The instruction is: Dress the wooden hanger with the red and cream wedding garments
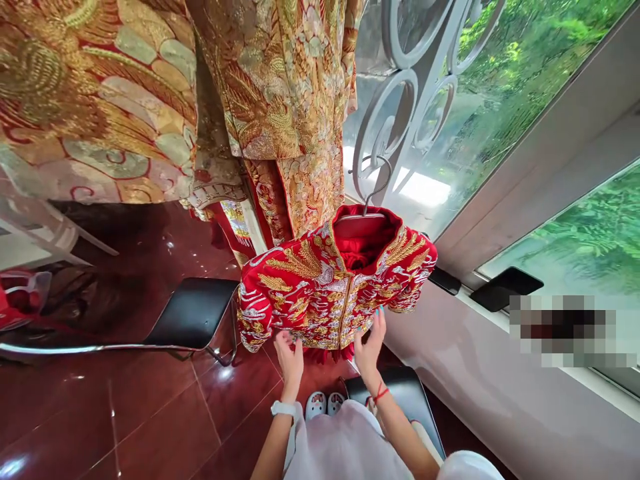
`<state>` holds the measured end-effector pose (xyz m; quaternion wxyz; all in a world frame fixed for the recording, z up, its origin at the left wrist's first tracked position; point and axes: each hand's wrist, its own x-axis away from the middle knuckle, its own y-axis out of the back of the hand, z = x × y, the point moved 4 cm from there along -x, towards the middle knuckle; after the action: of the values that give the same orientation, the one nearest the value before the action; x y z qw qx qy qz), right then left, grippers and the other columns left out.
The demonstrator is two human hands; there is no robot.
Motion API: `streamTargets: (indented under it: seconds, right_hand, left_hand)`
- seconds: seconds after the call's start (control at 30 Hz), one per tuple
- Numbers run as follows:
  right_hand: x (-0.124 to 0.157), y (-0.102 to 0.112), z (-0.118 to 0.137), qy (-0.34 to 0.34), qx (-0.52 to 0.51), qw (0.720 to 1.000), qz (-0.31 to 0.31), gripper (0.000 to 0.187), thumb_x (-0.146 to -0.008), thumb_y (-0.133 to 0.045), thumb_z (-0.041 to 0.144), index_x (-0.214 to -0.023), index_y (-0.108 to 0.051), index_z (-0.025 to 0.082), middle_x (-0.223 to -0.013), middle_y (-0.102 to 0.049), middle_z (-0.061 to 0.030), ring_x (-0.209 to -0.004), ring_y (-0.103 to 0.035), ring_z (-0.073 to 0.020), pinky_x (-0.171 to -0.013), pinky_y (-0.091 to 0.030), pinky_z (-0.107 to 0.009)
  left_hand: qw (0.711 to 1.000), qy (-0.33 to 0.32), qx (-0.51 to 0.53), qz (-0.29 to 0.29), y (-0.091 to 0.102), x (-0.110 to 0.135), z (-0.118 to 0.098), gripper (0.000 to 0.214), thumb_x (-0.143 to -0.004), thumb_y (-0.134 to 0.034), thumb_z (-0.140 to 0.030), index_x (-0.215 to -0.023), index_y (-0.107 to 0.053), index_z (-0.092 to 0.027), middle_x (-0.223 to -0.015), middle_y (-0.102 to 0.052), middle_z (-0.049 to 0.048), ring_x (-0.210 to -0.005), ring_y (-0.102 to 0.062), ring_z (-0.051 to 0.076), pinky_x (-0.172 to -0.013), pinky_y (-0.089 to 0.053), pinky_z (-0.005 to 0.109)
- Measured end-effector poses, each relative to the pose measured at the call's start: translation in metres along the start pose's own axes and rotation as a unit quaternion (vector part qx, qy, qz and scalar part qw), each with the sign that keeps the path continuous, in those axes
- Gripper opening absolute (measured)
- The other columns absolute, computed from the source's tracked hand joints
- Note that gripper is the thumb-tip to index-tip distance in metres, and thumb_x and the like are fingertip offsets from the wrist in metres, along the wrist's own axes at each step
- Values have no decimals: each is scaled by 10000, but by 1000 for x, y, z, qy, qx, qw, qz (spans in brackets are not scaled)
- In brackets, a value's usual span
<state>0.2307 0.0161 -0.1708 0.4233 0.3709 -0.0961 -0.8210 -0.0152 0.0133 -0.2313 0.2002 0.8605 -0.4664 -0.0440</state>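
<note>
A red short jacket (pixel 310 287) with gold and silver embroidery hangs in front of me. It is on a hanger (pixel 369 200), whose metal hook rises by the white scrollwork; I cannot tell whether the hook rests on it. My left hand (pixel 290 357) is at the jacket's lower hem on the left, thumb and fingers apart. On the other side of the front closure, my right hand (pixel 369 343) lies against the lower front, fingers stretched upward and thumb spread. Neither hand visibly grips the cloth. Red fabric (pixel 325 355) shows below the hem.
Several gold-embroidered garments (pixel 285 87) hang at the upper left. A black chair (pixel 193 313) stands on the left, and another black seat (pixel 400 393) is close by my right arm. White metal scrollwork (pixel 385 113) fronts the window. A dark phone-like slab (pixel 507 288) lies on the sill.
</note>
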Motion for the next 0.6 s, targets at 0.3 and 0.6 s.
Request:
streamTargets:
  seconds: [0.3,0.6]
  right_hand:
    - [-91,55,39,47,-16,990,-133,301,-844,-514,188,-1128,-614,202,-1259,-587,-144,-1235,-560,-301,-1051,-464,-527]
    - [-373,108,-24,65,26,994,83,386,-745,-575,195,-1125,-637,180,-1091,-705,-127,-988,-659,-260,-906,-529,-420]
  left_hand:
    - [997,-60,10,45,28,-37,-37,434,-793,-553,-345,-1178,-560,-144,-1095,-657,163,-854,-712,257,-788,-603,441]
    - [823,-56,-89,558,-73,65,-113,387,-675,-727,-134,-1053,-745,-215,-989,-764,32,-879,-714,187,-837,-550,286]
